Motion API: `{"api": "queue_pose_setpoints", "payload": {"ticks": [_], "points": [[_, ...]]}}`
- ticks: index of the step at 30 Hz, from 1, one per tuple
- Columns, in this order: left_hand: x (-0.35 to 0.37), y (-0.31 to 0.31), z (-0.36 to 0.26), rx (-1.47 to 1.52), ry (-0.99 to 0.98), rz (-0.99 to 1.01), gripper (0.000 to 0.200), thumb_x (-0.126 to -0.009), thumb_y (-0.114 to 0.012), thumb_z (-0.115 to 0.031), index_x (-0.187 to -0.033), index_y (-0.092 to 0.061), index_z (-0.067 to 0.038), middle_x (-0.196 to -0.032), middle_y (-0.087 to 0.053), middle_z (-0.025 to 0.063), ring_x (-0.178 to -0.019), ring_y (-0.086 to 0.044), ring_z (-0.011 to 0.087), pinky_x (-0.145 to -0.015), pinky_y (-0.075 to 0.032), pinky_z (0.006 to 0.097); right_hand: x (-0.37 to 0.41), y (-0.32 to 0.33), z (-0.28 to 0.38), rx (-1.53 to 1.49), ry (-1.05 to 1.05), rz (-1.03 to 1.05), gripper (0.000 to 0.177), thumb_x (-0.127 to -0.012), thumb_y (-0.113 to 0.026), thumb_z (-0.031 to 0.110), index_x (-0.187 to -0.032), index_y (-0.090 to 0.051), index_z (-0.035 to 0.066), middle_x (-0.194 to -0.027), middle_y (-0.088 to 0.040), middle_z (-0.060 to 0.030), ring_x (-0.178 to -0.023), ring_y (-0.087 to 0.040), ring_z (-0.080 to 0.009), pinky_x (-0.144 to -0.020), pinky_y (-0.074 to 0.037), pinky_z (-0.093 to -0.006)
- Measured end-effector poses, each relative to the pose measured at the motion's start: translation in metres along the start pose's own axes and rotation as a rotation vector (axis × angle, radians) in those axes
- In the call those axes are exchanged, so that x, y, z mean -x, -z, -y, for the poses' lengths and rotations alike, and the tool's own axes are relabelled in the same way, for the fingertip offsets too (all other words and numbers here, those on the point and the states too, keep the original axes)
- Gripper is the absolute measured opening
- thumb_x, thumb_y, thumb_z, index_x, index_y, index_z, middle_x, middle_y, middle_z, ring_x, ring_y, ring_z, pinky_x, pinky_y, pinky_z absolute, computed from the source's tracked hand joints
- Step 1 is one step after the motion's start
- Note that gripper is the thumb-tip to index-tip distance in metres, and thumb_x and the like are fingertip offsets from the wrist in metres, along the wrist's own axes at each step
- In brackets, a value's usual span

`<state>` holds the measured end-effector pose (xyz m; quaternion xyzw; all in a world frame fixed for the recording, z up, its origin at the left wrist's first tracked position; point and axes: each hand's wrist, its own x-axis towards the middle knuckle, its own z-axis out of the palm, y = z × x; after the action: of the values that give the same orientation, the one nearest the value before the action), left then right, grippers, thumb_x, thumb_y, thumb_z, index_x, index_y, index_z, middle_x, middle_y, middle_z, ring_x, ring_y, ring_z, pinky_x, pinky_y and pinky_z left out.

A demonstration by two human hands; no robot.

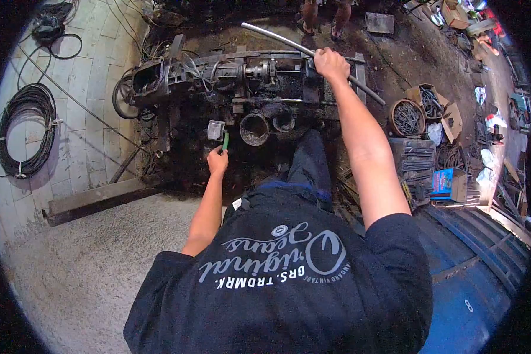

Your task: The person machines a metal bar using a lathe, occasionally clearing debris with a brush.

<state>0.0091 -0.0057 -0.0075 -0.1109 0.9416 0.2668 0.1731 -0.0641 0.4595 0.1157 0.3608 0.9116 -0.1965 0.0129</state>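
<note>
My right hand point(331, 64) is wrapped round a long metal rod point(271, 34), gripping it near its middle. The rod slants over the far side of a lathe-like machine point(233, 72), its left end bright and its right end darker. Nearer my body, my left hand point(217, 160) is closed on a green handle point(225, 140); what the handle belongs to cannot be made out. Just beyond that hand is a small pale, square container point(216, 130). To its right stand a round metal can point(254, 129) and a smaller dark can point(284, 121).
A coiled black cable point(26, 131) hangs on the block wall at left, above a beam point(103, 197). On the right are a round tub point(407, 117) of metal scraps, a blue box point(444, 183) and a blue metal panel point(469, 283). Another person's legs point(340, 17) show at the top.
</note>
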Motion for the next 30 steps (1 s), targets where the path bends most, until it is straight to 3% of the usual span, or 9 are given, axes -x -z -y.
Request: {"api": "queue_pose_setpoints", "payload": {"ticks": [30], "points": [[-0.005, 0.002, 0.000, -0.077, -0.020, 0.023, 0.037, -0.082, -0.068, -0.022, -0.116, -0.067, -0.006, -0.106, -0.067, 0.0235, -0.102, -0.064, 0.0383, -0.088, -0.050, 0.0442, 0.001, 0.003, 0.006, -0.011, -0.041, 0.025, 0.052, -0.091, -0.035, 0.041, -0.111, -0.068, 0.007, -0.115, -0.065, -0.0214, -0.111, -0.060, -0.0387, -0.097, -0.045, -0.0468]]}}
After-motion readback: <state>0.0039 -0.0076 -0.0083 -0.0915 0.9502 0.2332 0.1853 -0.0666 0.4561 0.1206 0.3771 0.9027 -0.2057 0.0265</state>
